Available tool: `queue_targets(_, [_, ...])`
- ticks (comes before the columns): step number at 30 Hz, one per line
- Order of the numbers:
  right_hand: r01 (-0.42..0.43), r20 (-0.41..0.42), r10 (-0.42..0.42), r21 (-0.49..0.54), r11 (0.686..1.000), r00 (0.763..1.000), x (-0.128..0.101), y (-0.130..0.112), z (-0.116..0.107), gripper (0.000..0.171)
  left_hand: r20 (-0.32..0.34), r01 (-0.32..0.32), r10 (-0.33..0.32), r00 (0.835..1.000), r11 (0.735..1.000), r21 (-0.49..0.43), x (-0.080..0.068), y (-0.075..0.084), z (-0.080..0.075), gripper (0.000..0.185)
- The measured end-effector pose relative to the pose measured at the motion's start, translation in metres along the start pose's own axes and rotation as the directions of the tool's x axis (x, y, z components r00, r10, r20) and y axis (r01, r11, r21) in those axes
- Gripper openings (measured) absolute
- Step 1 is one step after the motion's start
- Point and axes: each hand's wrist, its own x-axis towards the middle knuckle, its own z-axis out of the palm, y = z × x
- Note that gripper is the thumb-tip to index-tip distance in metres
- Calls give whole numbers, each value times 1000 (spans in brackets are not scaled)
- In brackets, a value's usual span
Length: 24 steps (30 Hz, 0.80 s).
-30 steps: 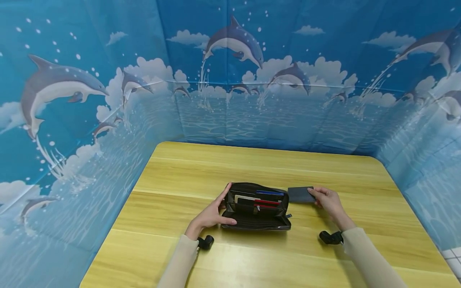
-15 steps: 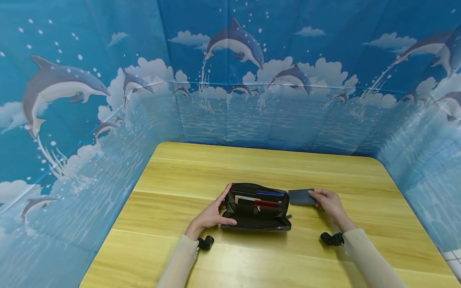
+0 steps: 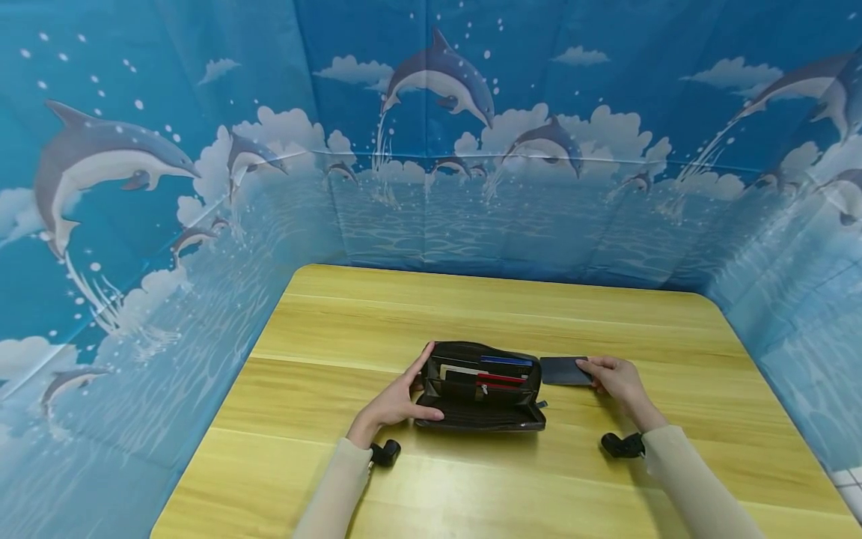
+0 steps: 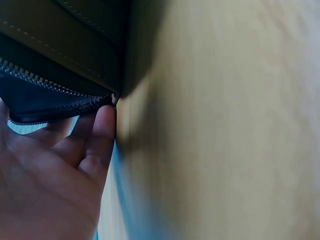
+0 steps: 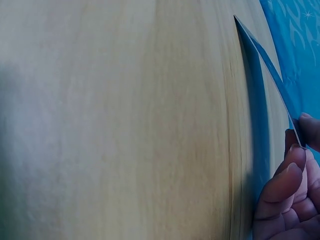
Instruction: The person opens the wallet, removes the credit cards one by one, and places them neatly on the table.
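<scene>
From the head view, a black wallet (image 3: pixel 480 385) lies open on the wooden desk (image 3: pixel 471 314), with its long side running left to right. Small cards peek out of its pockets, one blue, one red and one pale, but they are too small to read. The left hand (image 3: pixel 397 400) sits at the wallet's 9 o'clock end. Its grip is loose, with straight fingers touching the far corner and the thumb lying along the near edge. At the wallet's 3 o'clock end is a dark grey card (image 3: pixel 564 370), just beside the wallet. The right hand (image 3: pixel 618 380) pinches this card by its right end, so the card sticks out from the grip toward 9 o'clock, pointing at the wallet. The card's long side also runs left to right. From the left wrist view, only a corner of the wallet (image 4: pixel 60 65) shows, with its zipper edge, and the rest is cut off. The left hand (image 4: pixel 50 185) has a fingertip touching that corner. The desk (image 4: pixel 225 125) looks blurry here. From the right wrist view, the card (image 5: pixel 267 70) shows only as a thin edge, tilted up off the desk (image 5: pixel 125 125). The fingertips (image 5: pixel 295 160) of the right hand clamp its near end, and the rest of the hand is cut off.
</scene>
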Motion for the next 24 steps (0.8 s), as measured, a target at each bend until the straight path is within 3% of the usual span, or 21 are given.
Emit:
queue_targets(10, [-36, 15, 36, 34, 999, 999, -1, 0, -5, 47, -4, 4, -4, 1000, 1000, 10, 0, 0, -1, 112])
queue_targets(24, [-58, -24, 60, 66, 996, 998, 2, 5, -3, 39, 0, -17, 17, 1000, 1000, 10, 2, -4, 0, 112])
